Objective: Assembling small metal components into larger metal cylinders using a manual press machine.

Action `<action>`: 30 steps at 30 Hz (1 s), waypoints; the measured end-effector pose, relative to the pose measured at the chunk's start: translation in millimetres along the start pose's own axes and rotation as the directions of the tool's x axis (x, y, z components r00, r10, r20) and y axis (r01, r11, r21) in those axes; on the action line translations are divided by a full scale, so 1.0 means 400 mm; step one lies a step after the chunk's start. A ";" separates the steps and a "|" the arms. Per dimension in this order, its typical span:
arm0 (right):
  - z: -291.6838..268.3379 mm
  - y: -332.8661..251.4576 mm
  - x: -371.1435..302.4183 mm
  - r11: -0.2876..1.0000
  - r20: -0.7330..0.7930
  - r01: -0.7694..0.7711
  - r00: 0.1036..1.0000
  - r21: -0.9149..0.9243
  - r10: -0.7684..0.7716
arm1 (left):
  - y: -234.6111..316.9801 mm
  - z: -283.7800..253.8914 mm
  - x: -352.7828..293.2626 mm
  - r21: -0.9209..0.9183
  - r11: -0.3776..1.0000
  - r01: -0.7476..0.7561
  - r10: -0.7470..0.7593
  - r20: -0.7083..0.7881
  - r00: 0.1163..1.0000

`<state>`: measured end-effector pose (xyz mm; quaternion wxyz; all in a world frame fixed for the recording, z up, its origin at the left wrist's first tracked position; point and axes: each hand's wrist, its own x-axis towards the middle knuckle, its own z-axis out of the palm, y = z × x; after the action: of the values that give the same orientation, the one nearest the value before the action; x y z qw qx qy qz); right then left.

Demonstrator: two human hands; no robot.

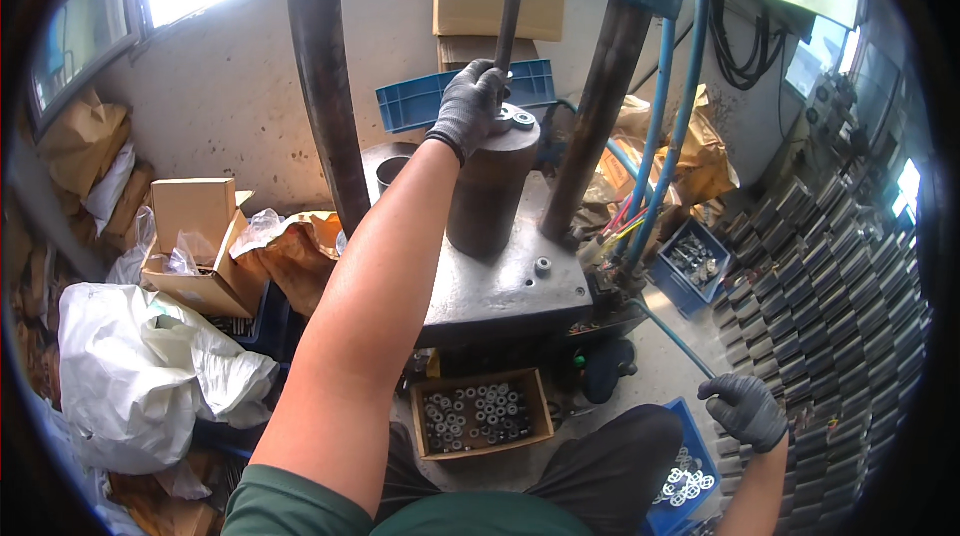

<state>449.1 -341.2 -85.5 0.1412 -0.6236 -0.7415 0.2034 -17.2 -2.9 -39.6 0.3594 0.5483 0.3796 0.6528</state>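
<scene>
My left hand (470, 108), in a grey glove, reaches up to the top of a thick dark steel cylinder (488, 198) on the press table. Its fingers are closed around a small silver metal part (514, 118) with a ring-shaped end, most of it hidden by the hand. Just above the fingers the thin press rod (510, 21) comes down. Low on the right, my right hand (745, 411), also gloved, is closed at the end of a long thin green-blue lever (674, 338). A small ring-like part (543, 265) rests on the metal press table (470, 301).
Two dark posts (330, 106) flank the cylinder. Below stands a cardboard box (535, 398) of round parts. A blue bin (690, 416) with white rings is beside my right knee. Stacked metal pieces (820, 326) line the right; boxes and a white sack (130, 366) crowd the left.
</scene>
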 end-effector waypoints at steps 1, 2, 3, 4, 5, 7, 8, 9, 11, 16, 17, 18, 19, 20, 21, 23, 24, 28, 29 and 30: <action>0.001 0.008 -0.004 0.999 0.071 -0.007 0.997 -0.040 0.010 | -0.002 0.000 0.002 0.000 1.000 -0.001 0.001 0.002 1.000; 0.001 0.014 -0.006 0.997 0.141 -0.010 0.990 -0.081 0.022 | -0.004 -0.001 0.005 0.009 1.000 -0.009 0.009 0.004 1.000; -0.001 0.021 -0.005 0.997 0.138 -0.011 0.990 -0.080 0.022 | -0.006 -0.002 0.008 0.018 1.000 -0.018 0.018 0.006 1.000; -0.002 0.027 -0.003 0.986 0.204 0.057 0.979 -0.158 -0.024 | -0.010 -0.002 0.009 0.018 1.000 -0.019 0.019 0.008 1.000; -0.003 0.032 0.001 0.964 0.274 0.132 0.959 -0.230 -0.065 | -0.013 -0.004 0.007 0.028 0.999 -0.023 0.023 0.001 1.000; -0.008 0.005 0.006 0.990 0.191 0.034 0.982 -0.137 -0.007 | -0.018 -0.005 0.010 0.041 0.999 -0.027 0.027 -0.006 1.000; -0.011 -0.006 0.006 0.997 0.113 -0.061 0.992 -0.038 0.065 | -0.017 -0.005 0.012 0.038 0.999 -0.020 0.020 -0.007 1.000; -0.008 0.004 0.004 0.997 0.112 -0.061 0.991 -0.038 0.065 | -0.017 -0.005 0.013 0.035 0.999 -0.013 0.013 -0.008 1.000; 0.001 0.034 -0.002 0.994 0.148 0.066 0.988 -0.091 -0.052 | -0.017 -0.005 0.014 0.037 0.999 -0.020 0.020 -0.001 1.000; -0.004 0.014 0.002 0.997 0.168 -0.023 0.985 -0.068 0.034 | -0.024 -0.009 0.017 0.041 0.999 -0.027 0.027 -0.002 1.000; -0.005 0.012 0.001 1.000 0.093 -0.018 0.996 -0.009 0.019 | -0.023 -0.009 0.017 0.047 0.998 -0.030 0.031 -0.006 1.000; -0.004 0.021 0.001 1.000 0.093 -0.018 0.995 -0.009 0.019 | -0.022 -0.008 0.016 0.054 0.998 -0.033 0.034 -0.010 0.999; -0.002 0.037 0.002 0.997 0.166 0.028 0.986 -0.066 -0.017 | -0.021 -0.008 0.015 0.054 0.998 -0.032 0.033 -0.010 0.999; 0.000 0.047 0.003 0.990 0.240 0.077 0.970 -0.118 -0.047 | -0.017 -0.006 0.014 0.060 0.998 -0.025 0.025 -0.006 1.000; 0.002 0.050 0.003 0.990 0.241 0.076 0.969 -0.117 -0.046 | -0.015 -0.003 0.013 0.067 0.998 -0.017 0.017 -0.002 1.000; 0.002 0.050 0.002 0.995 0.219 -0.099 0.971 0.030 0.090 | -0.012 -0.001 0.009 0.063 0.998 -0.018 0.018 -0.003 1.000; -0.001 0.040 0.000 0.995 0.218 -0.099 0.972 0.027 0.090 | -0.011 -0.003 0.008 0.059 0.998 -0.020 0.021 -0.005 1.000; -0.012 0.023 0.005 0.999 0.194 0.005 0.981 -0.034 0.002 | -0.006 -0.003 0.007 0.080 0.997 -0.020 0.020 -0.006 1.000; -0.012 0.025 0.006 0.997 0.264 0.009 0.964 -0.075 0.011 | -0.007 -0.004 0.006 0.081 0.996 -0.019 0.019 -0.003 1.000; -0.010 0.027 0.007 0.997 0.265 0.009 0.964 -0.075 0.012 | -0.007 -0.004 0.006 0.082 0.996 -0.018 0.018 0.000 1.000</action>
<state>459.8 -336.5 -87.3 0.0169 -0.5962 -0.7604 0.2571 -19.0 0.3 -41.4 0.3305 0.5659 0.4013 0.6399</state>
